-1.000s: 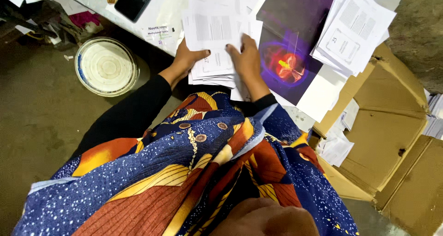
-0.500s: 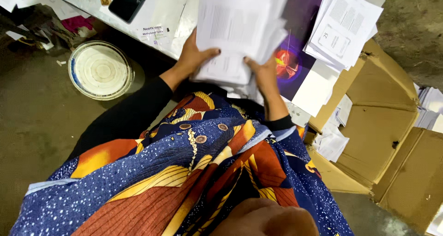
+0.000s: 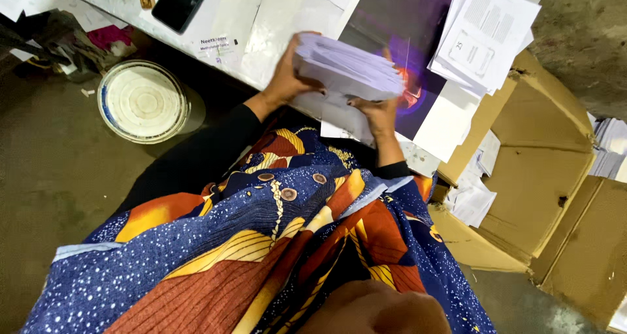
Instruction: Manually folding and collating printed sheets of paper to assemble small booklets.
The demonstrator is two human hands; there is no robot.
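A thick stack of white printed sheets (image 3: 349,69) is held edge-up above the pale table (image 3: 261,33), its layered edges fanned slightly and blurred. It is gripped at its near left end by the left hand (image 3: 287,79), whose thumb is curled over the front of the stack while the other fingers are hidden behind it. The right hand (image 3: 375,115) is set beneath the stack's lower edge, its fingers pressed together against the paper.

Beneath the stack a dark glossy poster (image 3: 405,20) with a purple and orange glow is spread on the table. On the poster's right a second, loosely squared pile of printed pages (image 3: 483,37) is laid. A black phone (image 3: 179,4) is seen at the table's far left, with a small white label (image 3: 215,45) near the table's edge. A round white lidded tub (image 3: 140,102) is stood on the concrete floor. To the right an open brown corrugated carton (image 3: 542,177) is placed, with folded leaflets (image 3: 473,190) tucked inside.
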